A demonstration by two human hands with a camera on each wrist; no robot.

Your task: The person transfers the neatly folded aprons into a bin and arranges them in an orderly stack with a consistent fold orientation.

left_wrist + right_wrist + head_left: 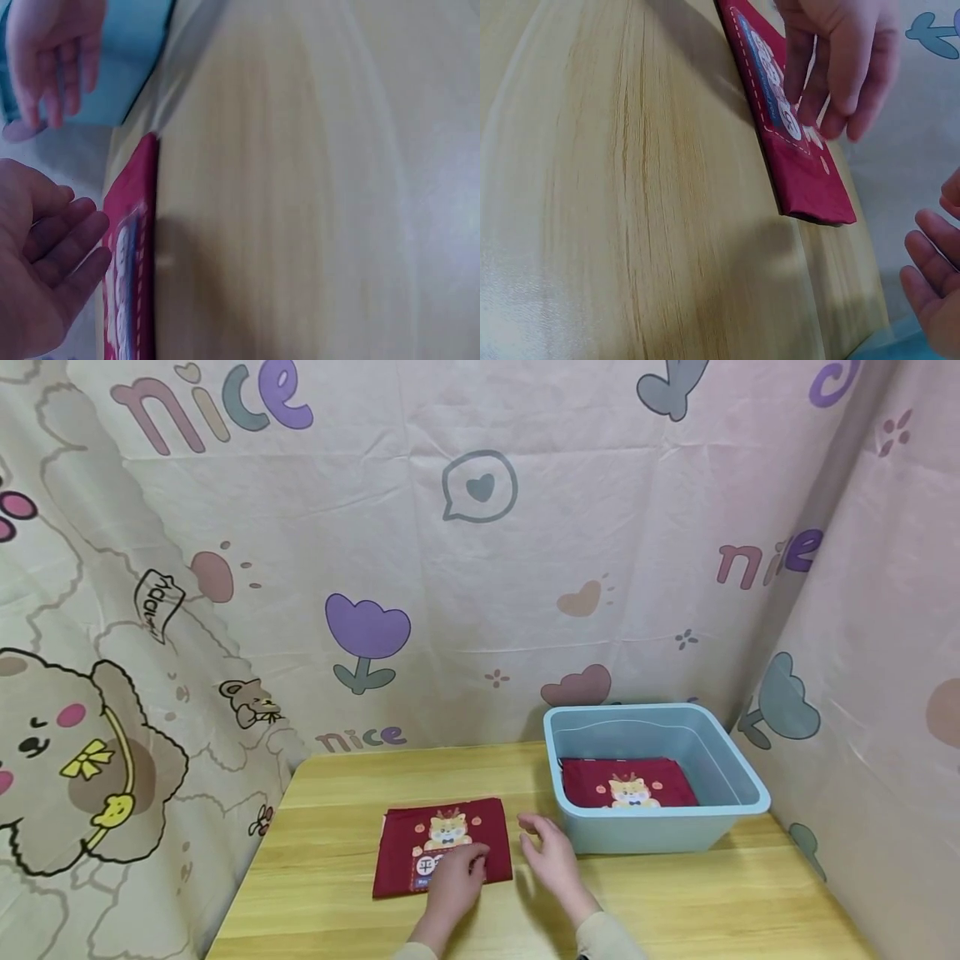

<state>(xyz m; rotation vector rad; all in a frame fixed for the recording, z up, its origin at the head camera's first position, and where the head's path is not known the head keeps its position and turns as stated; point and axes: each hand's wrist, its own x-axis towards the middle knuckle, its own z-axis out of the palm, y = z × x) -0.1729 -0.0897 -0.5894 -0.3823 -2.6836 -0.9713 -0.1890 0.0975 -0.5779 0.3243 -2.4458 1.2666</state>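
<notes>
A folded dark red cloth, printed with a cartoon animal and a lettered panel, lies flat on the wooden table. My left hand is over its lower right part, fingers loosely bent and holding nothing. The right wrist view shows that left hand just above the print; whether a fingertip touches the cloth I cannot tell. To the right, between the cloth and a blue plastic basin, my right hand hovers with relaxed fingers, touching nothing. A similar red folded cloth lies inside the basin.
The wooden table reaches back to a printed curtain hanging behind it. More curtain hangs at the left and right sides. The basin stands at the table's right rear, close to the curtain.
</notes>
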